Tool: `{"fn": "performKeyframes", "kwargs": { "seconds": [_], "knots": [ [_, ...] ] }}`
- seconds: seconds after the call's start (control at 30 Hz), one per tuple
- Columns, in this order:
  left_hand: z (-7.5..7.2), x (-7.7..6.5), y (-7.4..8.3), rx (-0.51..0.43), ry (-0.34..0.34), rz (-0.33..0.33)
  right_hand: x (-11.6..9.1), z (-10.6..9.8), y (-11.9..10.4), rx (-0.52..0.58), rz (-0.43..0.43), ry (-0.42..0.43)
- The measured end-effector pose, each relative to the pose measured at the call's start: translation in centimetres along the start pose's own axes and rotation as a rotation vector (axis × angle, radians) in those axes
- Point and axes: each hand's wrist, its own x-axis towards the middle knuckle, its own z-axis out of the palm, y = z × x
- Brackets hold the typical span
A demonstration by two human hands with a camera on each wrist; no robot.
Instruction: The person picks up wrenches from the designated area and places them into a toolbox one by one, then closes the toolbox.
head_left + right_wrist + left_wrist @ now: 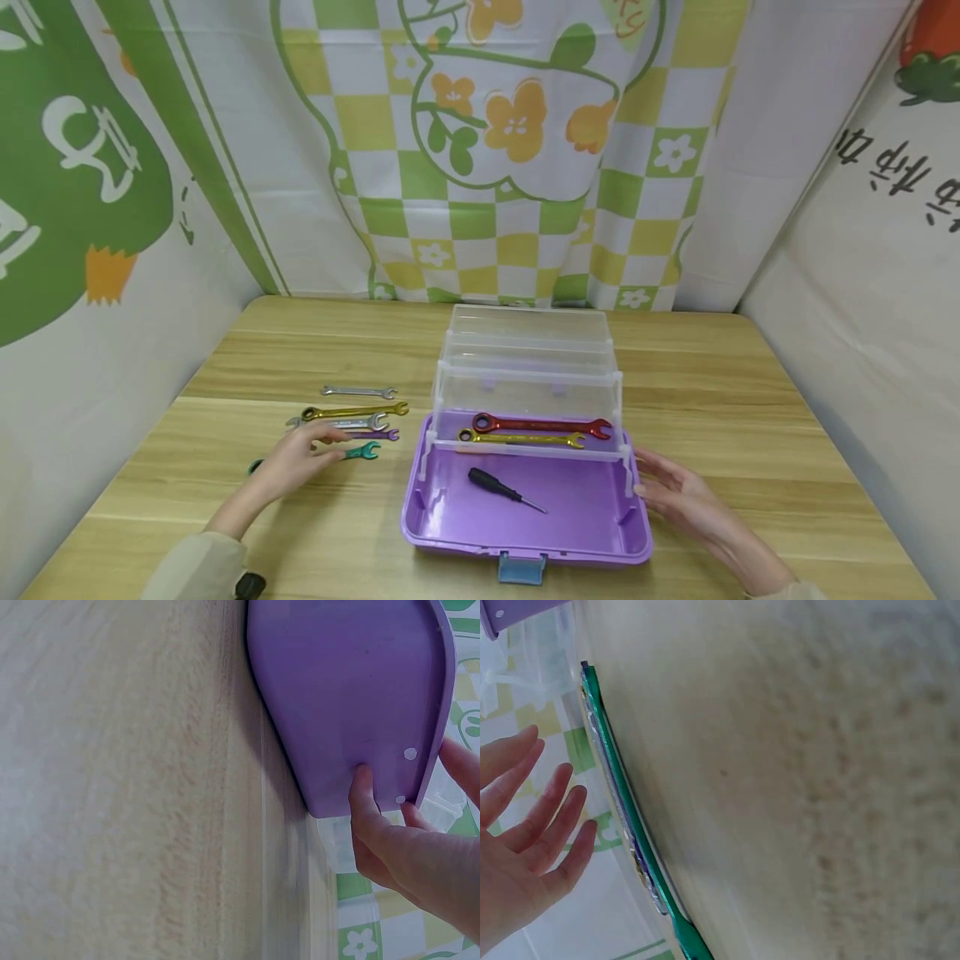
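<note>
Kinda a cloth-walled booth tbh: checkered flower-print curtain (517, 233) hangs at the back edge of a wood-grain table (735, 442), green-and-white sheet (82, 175) along the left, lettered white sheet (862, 317) right.

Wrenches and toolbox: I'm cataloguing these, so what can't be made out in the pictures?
Green wrench: its middle is behind the left hand in the head view; the bottom edge cuts it off in the left wrist view.
Purple wrench: its left end is behind that hand, head view.
Red wrench: any markings are too small to read, head view.
Toolbox: its wall hides the inside, right wrist view.
</note>
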Motion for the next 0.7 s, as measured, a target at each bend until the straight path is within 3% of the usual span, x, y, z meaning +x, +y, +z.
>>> {"fn": "performKeyframes", "kwargs": {
  "seconds": [0.33, 0.7],
  "knots": [
    [0.2, 0.3, -1.3, 0.070, -0.044, 0.026, 0.1, 0.0, 0.1, 0.005, -0.011, -0.014],
    [0.5, 0.3, -1.8, 0.133, -0.106, -0.016, 0.0, 0.1, 0.0, 0.010, -0.015, -0.013]
  ]
}}
